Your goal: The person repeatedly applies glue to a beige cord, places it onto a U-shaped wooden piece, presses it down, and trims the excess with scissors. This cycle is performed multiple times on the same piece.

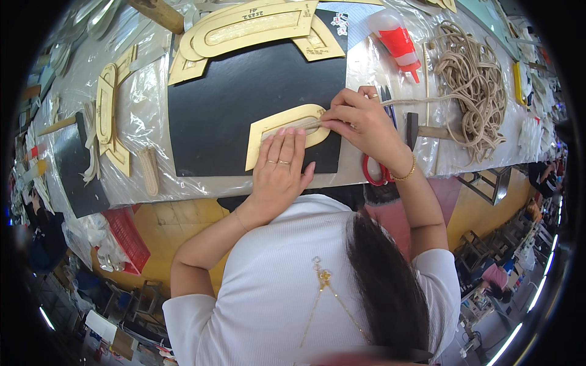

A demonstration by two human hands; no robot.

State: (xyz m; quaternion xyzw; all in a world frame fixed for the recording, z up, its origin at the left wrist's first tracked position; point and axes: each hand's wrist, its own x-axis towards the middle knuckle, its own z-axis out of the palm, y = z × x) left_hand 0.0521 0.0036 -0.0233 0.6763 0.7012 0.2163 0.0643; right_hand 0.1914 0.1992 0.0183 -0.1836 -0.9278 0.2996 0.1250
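A pale yellow flat template (293,114) with a rounded end and a long slot lies on a black board (226,122) in front of me. My left hand (278,171) rests flat on it, fingers stretched together over a strip of beige cord laid in the slot. At the template's rounded end, my right hand (369,125) pinches the beige cord (421,100) between thumb and fingers. From that hand the cord runs right to a loose, tangled heap (470,79). My fingertips hide the exact spot of the pinch.
More yellow templates (256,27) overlap at the board's far edge; others (107,116) lie left, near a beige cord bundle (148,171). To the right are a red-and-clear squeeze bottle (400,49), a hammer (412,131) and red-handled scissors (370,172). Plastic sheeting covers the table.
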